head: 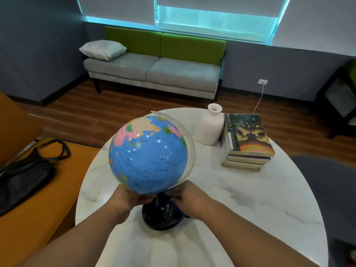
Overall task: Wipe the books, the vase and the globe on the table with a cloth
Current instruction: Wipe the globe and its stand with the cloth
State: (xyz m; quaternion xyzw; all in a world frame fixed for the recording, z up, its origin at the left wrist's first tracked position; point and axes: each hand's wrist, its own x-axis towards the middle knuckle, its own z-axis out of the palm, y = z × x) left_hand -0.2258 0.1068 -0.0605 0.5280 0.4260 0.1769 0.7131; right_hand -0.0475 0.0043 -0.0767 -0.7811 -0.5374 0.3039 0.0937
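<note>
Marble table (pixel 250 199) carries everything. Left hand (pixel 127 197), at 7 o'clock of the globe (pixel 148 155), curls round the neck of its black stand (pixel 163 214). Right hand (pixel 189 195), at 5 o'clock, pinches a blue cloth (pixel 182 211) against that neck. Risk: the top-heavy globe tips under a sideways push, towards the vase (pixel 210 128) and books (pixel 248 139) at 2 o'clock.

The globe (pixel 148 155) blocks the near centre of the table (pixel 250 199). Bare tabletop lies free to its right, out to the rim. At the far right, the vase (pixel 210 128) stands just beside the book stack (pixel 248 143).
</note>
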